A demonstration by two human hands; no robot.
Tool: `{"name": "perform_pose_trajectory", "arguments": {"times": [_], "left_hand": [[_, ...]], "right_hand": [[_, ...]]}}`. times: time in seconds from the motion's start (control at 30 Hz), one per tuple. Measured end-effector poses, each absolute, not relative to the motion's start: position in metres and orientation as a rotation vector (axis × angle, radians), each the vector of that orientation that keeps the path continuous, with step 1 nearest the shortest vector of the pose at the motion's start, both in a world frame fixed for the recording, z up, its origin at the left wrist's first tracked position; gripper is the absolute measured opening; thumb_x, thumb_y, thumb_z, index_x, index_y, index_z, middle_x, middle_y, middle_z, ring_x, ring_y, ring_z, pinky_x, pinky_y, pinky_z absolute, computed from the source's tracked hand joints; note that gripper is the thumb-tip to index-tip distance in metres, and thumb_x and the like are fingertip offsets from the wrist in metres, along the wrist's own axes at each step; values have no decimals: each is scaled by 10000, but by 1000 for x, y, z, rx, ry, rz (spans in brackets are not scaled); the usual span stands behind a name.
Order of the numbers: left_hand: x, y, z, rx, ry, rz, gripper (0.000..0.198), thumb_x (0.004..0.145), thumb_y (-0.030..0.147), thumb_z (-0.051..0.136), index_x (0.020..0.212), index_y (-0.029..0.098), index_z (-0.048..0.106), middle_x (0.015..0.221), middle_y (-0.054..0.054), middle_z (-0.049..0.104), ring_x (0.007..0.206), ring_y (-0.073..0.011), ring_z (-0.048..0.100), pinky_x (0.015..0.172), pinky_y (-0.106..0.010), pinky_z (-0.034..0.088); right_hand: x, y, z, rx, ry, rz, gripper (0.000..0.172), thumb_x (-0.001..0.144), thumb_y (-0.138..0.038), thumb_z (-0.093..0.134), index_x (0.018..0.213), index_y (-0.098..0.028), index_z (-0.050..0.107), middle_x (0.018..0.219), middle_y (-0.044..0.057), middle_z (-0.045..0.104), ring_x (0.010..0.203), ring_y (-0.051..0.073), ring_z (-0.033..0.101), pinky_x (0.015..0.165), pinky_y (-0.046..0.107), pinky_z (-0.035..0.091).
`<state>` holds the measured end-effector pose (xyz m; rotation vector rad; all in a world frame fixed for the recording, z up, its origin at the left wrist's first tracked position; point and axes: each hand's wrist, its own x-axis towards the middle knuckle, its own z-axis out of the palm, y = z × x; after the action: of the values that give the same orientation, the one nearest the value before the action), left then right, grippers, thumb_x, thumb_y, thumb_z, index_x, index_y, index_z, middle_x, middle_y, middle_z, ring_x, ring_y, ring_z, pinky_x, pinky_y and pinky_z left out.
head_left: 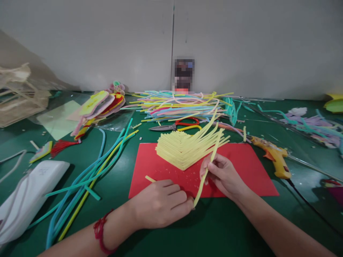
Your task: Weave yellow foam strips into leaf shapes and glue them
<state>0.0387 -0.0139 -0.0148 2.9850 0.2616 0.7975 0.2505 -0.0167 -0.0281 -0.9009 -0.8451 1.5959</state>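
Looks from the wearer's own head, forward and down over the green worktop point(214, 232). Sits near, above and behind the hands point(163, 204), taking in both forearms point(281, 223) from the bottom edge. Catches the red card point(163, 175) just below centre at close range, then rises past the far edge to the grey wall point(107, 43). Spreads wide, from the white device point(49, 178) at left to the yellow hot-glue gun point(277, 157) at right.

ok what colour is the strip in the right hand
The strip is pale yellow, shown in the head view.
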Motion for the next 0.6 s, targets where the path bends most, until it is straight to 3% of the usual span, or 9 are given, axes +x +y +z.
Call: {"name": "perform_pose_trajectory", "arguments": {"times": [0.6], "left_hand": [[38, -13, -15, 2988, 263, 779, 128, 911, 104, 468, 882, 116, 592, 662, 7, 578, 580, -128, 491, 512, -279, 394]], "right_hand": [[251, -17, -30, -914, -846, 1597, 226, 693, -347, 782, 677, -173, 639, 557, -2, 657, 424, 82, 575, 360, 142, 480]]}}
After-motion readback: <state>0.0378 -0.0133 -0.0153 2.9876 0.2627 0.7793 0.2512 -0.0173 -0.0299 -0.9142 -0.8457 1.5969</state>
